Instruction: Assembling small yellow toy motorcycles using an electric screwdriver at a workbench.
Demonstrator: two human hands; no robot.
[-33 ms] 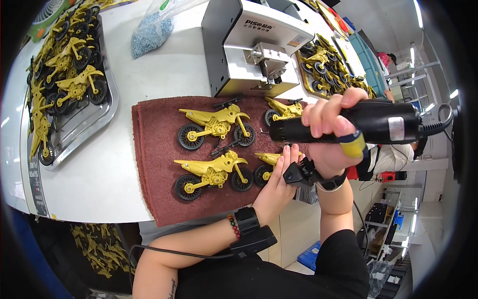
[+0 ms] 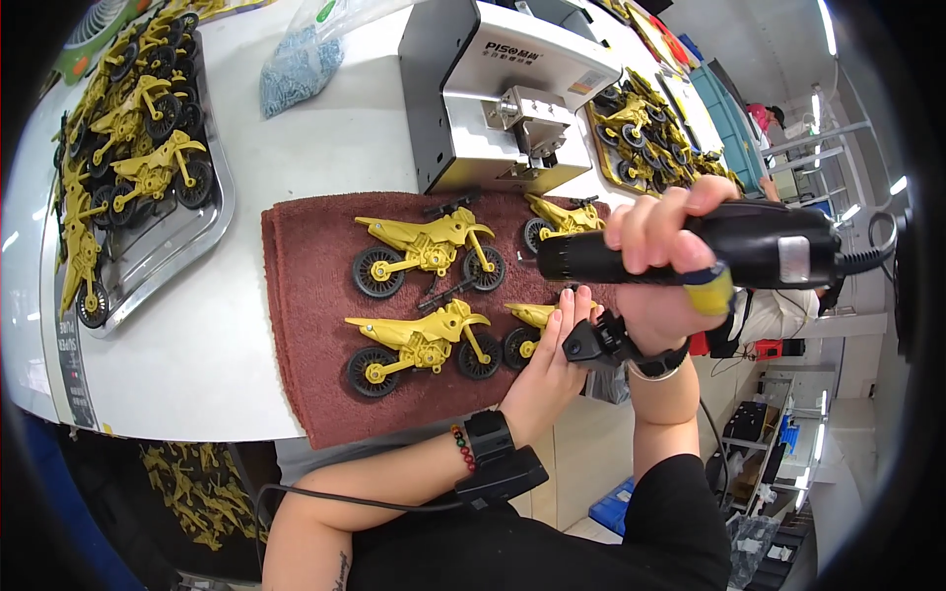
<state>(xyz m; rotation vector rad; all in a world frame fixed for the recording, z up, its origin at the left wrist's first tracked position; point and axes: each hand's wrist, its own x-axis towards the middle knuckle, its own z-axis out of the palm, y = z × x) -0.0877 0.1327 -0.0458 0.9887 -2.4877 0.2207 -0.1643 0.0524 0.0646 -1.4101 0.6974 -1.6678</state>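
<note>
Four yellow toy motorcycles with black wheels lie on a brown towel (image 2: 310, 325): a far left one (image 2: 424, 241), a near left one (image 2: 419, 340), a far right one (image 2: 567, 215) and a near right one (image 2: 527, 315). My left hand (image 2: 557, 360) lies over the near right motorcycle, fingers straight and side by side, covering much of it; its thumb is hidden. Above it, my right hand (image 2: 665, 246) wraps round a black electric screwdriver (image 2: 759, 236), held roughly level. The screwdriver's tip points left, apart from the motorcycles. A yellow-and-blue wrap covers one right finger.
A silver-and-black machine (image 2: 493, 108) stands just behind the towel. To the left, a metal tray (image 2: 212, 212) is heaped with yellow motorcycles; another pile (image 2: 641, 128) lies behind right. A clear bag of small blue pieces (image 2: 304, 64) sits at the back. Below-left, a dark bin holds yellow parts (image 2: 202, 492).
My right hand and the electric screwdriver have shifted slightly to the right. My left hand and the motorcycles look the same.
</note>
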